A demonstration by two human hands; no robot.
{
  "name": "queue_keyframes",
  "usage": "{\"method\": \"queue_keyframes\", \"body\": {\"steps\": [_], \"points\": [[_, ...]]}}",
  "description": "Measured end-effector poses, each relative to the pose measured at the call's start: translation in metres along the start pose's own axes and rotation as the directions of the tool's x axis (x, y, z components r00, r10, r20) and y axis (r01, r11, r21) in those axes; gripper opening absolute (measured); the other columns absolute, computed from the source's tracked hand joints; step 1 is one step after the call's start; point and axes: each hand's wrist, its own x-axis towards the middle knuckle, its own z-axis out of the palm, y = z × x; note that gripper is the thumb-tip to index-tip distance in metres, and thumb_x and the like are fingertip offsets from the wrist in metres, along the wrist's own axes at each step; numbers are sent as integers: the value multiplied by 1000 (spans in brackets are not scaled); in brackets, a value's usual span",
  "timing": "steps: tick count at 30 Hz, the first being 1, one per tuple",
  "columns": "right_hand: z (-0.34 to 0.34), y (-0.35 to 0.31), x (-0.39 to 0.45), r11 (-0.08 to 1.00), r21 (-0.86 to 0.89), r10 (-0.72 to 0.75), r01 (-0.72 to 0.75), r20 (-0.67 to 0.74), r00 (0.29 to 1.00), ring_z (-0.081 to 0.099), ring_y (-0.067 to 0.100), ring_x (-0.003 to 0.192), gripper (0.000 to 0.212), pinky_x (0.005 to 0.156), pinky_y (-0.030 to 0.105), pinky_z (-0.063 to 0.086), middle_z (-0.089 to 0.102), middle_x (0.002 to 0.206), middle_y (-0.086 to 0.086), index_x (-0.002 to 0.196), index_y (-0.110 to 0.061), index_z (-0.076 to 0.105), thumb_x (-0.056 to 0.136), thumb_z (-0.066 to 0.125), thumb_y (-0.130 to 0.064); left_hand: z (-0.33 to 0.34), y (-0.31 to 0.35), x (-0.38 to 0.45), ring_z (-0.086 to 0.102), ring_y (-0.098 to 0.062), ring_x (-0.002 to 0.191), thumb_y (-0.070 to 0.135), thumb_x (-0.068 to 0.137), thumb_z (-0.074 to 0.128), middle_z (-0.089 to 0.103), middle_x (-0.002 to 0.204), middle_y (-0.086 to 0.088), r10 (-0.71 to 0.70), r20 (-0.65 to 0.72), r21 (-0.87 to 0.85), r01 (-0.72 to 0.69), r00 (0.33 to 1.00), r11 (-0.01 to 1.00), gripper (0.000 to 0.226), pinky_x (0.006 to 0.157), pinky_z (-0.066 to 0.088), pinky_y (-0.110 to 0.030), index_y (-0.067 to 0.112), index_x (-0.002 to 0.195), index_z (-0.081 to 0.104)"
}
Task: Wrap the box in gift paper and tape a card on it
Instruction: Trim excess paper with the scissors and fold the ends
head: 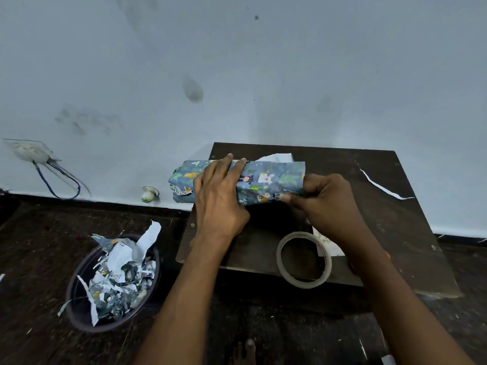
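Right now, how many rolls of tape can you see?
1. The tape roll lies flat on the near edge of the dark board, just below the right hand. Another could be hidden behind the arms.

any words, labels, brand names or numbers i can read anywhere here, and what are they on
No readable text anywhere in this view.
Gift paper on the box: only printed animals and leaves, no letters.
Card under the right forearm: faint marks, too blurred and covered to read.
Tape roll: no label visible.
Paper scraps in the bin: pattern only, too small to tell any writing.
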Motion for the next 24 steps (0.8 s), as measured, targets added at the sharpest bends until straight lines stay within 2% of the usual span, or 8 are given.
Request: {"method": "queue_keyframes", "body": {"steps": [2, 3, 6, 9, 11, 16, 20, 24], "points": [[-2, 7, 0, 997, -53, 58, -60, -31, 998, 61, 18, 53, 26, 54, 37, 53, 72, 72, 10, 67, -1, 74, 73, 92, -19, 1, 2, 0, 40, -27, 141, 12, 51, 81, 47, 153, -4, -25, 48, 44, 22, 999, 999, 97, 109, 25, -41, 21, 144, 54], [-3, 8, -1, 994, -74, 82, -85, -49, 995, 60, 15, 52, 27, 53, 33, 52, 71, 67, 9, 62, -4, 72, 72, 93, -18, 1, 3, 0, 37, -27, 142, 13, 52, 82, 45, 154, -4, -29, 72, 60, 24, 997, 998, 97, 110, 23, -41, 21, 145, 53], [-8, 10, -6, 979, -138, 151, -152, -20, 988, 67, 1, 63, 13, 63, 20, 54, 74, 71, -5, 79, -15, 80, 73, 90, -8, -2, 7, 1, 29, -24, 145, 15, 56, 81, 36, 160, -2, -31, 145, 113, 14, 989, 994, 102, 113, 18, -39, 24, 151, 44], [-23, 15, -10, 961, -202, 180, -187, -52, 982, 65, -9, 67, 26, 62, 4, 48, 73, 78, -13, 81, -23, 77, 73, 87, 0, -4, 11, 0, 18, -20, 148, 20, 58, 80, 24, 164, 3, -53, 221, 164, 16, 974, 986, 111, 113, 13, -36, 28, 157, 30], [-37, 17, -14, 947, -238, 194, -215, -106, 975, 64, -9, 66, 26, 60, 1, 45, 73, 80, -12, 84, -23, 77, 75, 85, 1, -4, 13, 0, 17, -18, 145, 22, 58, 79, 24, 164, 7, -56, 234, 171, 15, 971, 985, 111, 110, 15, -36, 28, 156, 29], [-64, 22, -34, 845, -450, 253, -289, -140, 957, 60, 1, 69, 28, 64, 24, 50, 66, 74, -15, 76, -28, 73, 76, 74, 0, -1, 15, 6, 31, -21, 135, 32, 61, 87, 47, 146, 8, -89, 154, 137, 68, 984, 988, 92, 98, 23, -36, 26, 144, 49], [-69, 24, -52, 775, -525, 345, -351, -112, 932, 60, 10, 68, 22, 61, 27, 46, 68, 76, -7, 72, -29, 67, 75, 70, -7, 9, 26, 9, 37, -24, 130, 38, 64, 88, 54, 139, 5, -129, 77, 84, 122, 989, 989, 82, 91, 22, -35, 23, 139, 57], [-69, 19, -66, 729, -587, 342, -352, -133, 930, 62, 23, 71, 9, 60, 33, 50, 66, 73, 0, 74, -21, 66, 69, 70, -15, 16, 37, 8, 35, -24, 131, 46, 67, 85, 52, 141, 4, -140, 58, 75, 135, 989, 988, 84, 96, 22, -37, 22, 141, 54]]}}
